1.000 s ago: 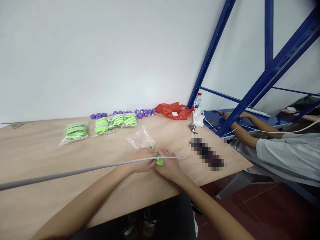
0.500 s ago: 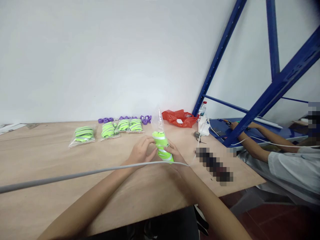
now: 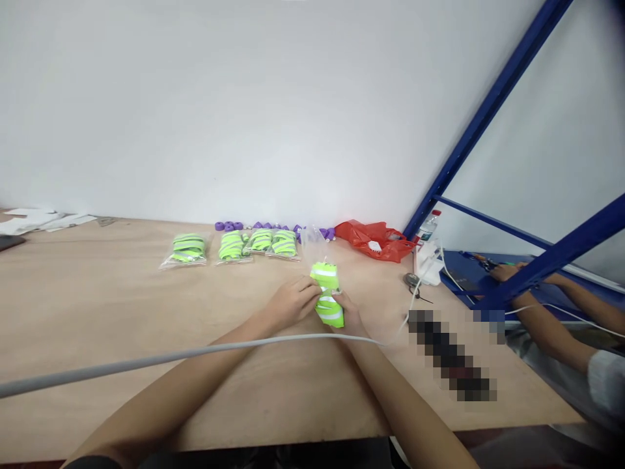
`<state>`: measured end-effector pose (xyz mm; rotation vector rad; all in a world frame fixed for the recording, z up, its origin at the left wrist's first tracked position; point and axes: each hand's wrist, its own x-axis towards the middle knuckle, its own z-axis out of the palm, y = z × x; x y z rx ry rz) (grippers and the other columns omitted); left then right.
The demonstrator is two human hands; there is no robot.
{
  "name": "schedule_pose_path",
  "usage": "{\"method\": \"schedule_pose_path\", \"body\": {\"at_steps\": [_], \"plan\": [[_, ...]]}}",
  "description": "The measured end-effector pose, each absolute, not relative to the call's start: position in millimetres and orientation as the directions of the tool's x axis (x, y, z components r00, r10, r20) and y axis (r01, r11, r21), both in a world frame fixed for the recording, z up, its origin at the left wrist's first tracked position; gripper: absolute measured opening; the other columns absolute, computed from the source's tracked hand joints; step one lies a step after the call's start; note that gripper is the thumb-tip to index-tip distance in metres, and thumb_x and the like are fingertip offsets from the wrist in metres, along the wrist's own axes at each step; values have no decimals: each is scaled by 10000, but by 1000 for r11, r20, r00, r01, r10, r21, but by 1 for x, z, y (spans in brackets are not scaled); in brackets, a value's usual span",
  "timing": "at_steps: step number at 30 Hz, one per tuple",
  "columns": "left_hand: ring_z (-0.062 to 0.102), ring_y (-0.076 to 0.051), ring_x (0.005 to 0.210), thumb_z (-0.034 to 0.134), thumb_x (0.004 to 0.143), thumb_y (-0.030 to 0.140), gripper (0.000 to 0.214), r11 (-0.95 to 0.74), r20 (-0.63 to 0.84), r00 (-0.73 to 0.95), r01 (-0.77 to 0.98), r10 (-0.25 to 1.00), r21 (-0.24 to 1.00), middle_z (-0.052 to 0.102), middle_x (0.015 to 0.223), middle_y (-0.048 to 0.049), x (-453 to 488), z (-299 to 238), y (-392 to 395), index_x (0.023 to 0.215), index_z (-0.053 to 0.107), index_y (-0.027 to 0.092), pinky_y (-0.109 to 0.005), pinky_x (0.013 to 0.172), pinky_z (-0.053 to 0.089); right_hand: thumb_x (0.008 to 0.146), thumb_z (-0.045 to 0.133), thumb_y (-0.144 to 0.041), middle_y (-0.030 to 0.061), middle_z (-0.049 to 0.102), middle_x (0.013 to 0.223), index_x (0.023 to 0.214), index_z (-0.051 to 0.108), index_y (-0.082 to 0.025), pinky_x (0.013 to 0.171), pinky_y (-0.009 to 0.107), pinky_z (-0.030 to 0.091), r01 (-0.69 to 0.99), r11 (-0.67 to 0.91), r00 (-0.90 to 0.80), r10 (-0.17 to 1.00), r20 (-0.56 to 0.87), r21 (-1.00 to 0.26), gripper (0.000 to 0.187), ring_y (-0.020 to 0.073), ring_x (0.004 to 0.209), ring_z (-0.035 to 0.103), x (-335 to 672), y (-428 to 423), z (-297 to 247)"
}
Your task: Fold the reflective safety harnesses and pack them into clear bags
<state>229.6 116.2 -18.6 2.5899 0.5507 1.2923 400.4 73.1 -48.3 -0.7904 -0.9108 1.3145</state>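
Note:
Both my hands meet over the wooden table (image 3: 122, 326) around a clear plastic bag (image 3: 315, 240) that holds a folded neon-green band with grey stripes (image 3: 327, 296). My left hand (image 3: 290, 301) pinches the bag's left side at the band. My right hand (image 3: 347, 312) grips the lower end from beneath, fingers mostly hidden behind the band. The bag stands upright, its open top pointing away from me.
Several bagged green bands (image 3: 233, 246) lie in a row further back, with purple rings (image 3: 228, 226) behind them and a red plastic bag (image 3: 374, 238) to the right. A grey cable (image 3: 146, 358) crosses my forearms. Another person's arms (image 3: 547, 319) work at a blue rack (image 3: 488, 124) on the right.
The bag and green band were lifted off the table, stood upright and held between both hands. My view has swung left, so everything has shifted rightward.

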Motion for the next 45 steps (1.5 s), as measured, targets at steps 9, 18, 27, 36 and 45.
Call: {"method": "schedule_pose_path", "body": {"at_steps": [9,18,27,36,45], "plan": [[632,-233,1059,676,912,370,251,-575,530,374,11,761,818,662,1135,-101,234,-26,115,1103,637,212,-382,904,521,731,782,-316,24,732,1121,1166,664,-255,830,324,534,-427,115,66,993,96,-897,455,226,976,682,397,70,-37],[684,-260,966,849,720,458,503,-41,149,301,-337,942,941,719,1042,-89,261,-32,106,1080,655,165,-384,879,545,727,754,-245,66,612,1407,1399,559,-273,1110,436,444,282,304,172,917,360,-910,700,292,1309,547,385,62,-40],[692,-266,1038,884,677,340,548,198,-6,347,-518,938,832,732,1120,-92,272,-45,91,1145,659,165,-385,942,530,728,702,-192,129,484,1520,1544,374,-236,1178,495,359,486,416,68,859,508,-769,880,330,1397,449,388,57,-41],[720,-286,1014,871,692,340,517,317,-69,415,-566,907,761,749,1102,-100,264,-33,86,1133,674,157,-392,912,566,729,645,-159,87,465,1504,1538,312,-296,1172,468,384,225,368,39,922,386,-902,885,270,1363,484,385,50,-33],[712,-274,1009,882,682,294,508,319,-88,399,-561,913,764,743,1128,-108,255,-41,99,1123,680,143,-386,904,568,731,761,-318,105,596,1279,1302,536,-250,1060,426,490,-7,321,328,895,301,-947,617,248,1195,602,393,68,-52]]}}
